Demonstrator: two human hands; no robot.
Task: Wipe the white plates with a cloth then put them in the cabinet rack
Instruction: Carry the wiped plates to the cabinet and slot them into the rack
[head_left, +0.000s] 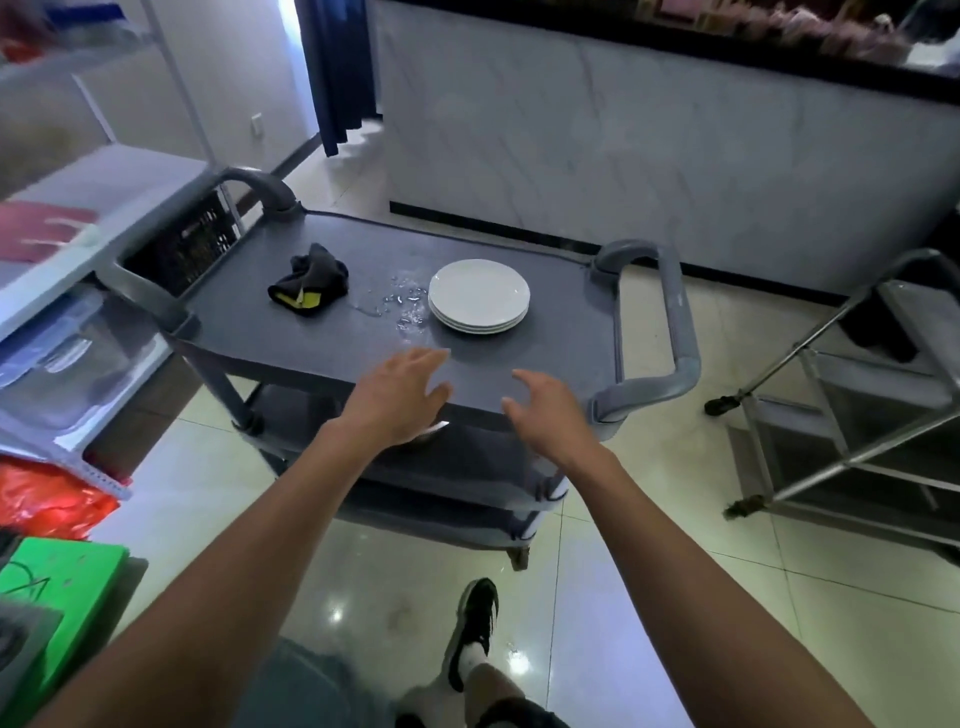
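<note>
Both arms come into view bare from the upper arm down, no sleeves, no watch, no rings or gloves on the left hand or the right hand. Down below, one foot shows a black lace-up sneaker with white trim, a white ankle sock above it, and the dark hem of shorts at the knee.

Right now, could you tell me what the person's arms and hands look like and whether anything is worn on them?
Both forearms are bare, with no sleeves in view. The left hand and the right hand wear no gloves, and no watch, ring or wristband shows.
</note>
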